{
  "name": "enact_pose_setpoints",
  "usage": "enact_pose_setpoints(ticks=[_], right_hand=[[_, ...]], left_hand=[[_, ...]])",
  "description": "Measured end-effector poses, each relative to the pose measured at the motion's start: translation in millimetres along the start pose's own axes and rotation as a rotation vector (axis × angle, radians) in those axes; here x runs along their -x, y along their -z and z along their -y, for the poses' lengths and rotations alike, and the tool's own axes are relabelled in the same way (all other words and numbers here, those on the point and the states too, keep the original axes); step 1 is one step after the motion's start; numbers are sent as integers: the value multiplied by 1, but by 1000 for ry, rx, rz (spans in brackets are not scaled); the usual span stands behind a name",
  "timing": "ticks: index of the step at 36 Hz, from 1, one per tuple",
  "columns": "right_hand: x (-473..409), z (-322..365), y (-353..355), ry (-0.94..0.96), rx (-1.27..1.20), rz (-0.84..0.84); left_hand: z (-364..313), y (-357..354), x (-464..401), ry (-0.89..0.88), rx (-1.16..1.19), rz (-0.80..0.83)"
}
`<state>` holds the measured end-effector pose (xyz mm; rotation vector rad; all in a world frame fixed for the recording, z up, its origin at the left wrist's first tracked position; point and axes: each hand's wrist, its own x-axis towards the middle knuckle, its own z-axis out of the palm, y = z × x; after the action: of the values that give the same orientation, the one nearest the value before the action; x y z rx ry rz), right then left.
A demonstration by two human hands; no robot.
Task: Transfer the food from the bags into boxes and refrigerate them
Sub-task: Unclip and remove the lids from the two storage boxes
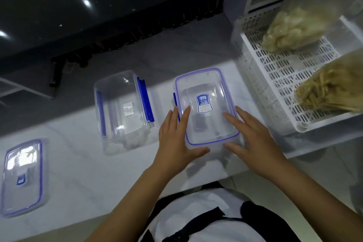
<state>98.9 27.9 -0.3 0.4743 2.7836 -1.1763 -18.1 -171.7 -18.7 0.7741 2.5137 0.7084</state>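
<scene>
I have both hands on the lidded clear box [206, 106] that sits on the white marble counter [82, 163] straight in front of me. My left hand [176, 139] lies spread against its left side, fingers flat on the blue-edged lid and thumb curled round the near corner. My right hand [253, 139] mirrors it on the right side, fingers splayed across the lid's near right corner, thumb along the near wall. Neither hand is closed into a grip; both are wide and pressing on the box. The lid carries a blue label near its middle, and a blue clip shows at the box's left edge, just behind my left fingers.

To the left, a little apart, stands a second clear box [121, 108], open, with blue clips hanging at both long sides. Farther left, near the counter's edge, a loose lid [21, 179] with a blue seal lies flat.

To the right of my box, a white perforated basket [279, 84] rests on the counter. Inside it lie two clear bags of food: one bag of pale, lumpy pieces [294, 29] toward the far side, its top rising out of view, and one bag of thin yellowish strips [334, 86] nearer to me. What the food is exactly, I cannot tell. Both bags are well apart from my hands.
</scene>
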Motion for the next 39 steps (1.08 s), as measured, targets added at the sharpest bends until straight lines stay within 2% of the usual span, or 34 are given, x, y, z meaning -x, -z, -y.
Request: enact_pose_setpoints(ticks=[7, 12, 17, 22, 29, 35, 39], right_hand=[[-32, 9, 15, -80, -7, 29], [-36, 16, 16, -118, -95, -14], [-29, 32, 21, -26, -74, -78], [-21, 68, 14, 91, -42, -69], [-20, 137, -55, 323, -169, 101], [-17, 215, -145, 451, -140, 265], [-13, 268, -206, 517, -3, 316]], left_hand=[[-15, 4, -31, 44, 90, -51], [-22, 8, -34, 33, 162, -60], [-22, 23, -20, -15, 245, -113], [-4, 59, 21, 45, 211, -193], [66, 122, 118, 176, 199, -304], [149, 162, 201, 280, 189, -408], [212, 186, 240, 325, 209, -418]])
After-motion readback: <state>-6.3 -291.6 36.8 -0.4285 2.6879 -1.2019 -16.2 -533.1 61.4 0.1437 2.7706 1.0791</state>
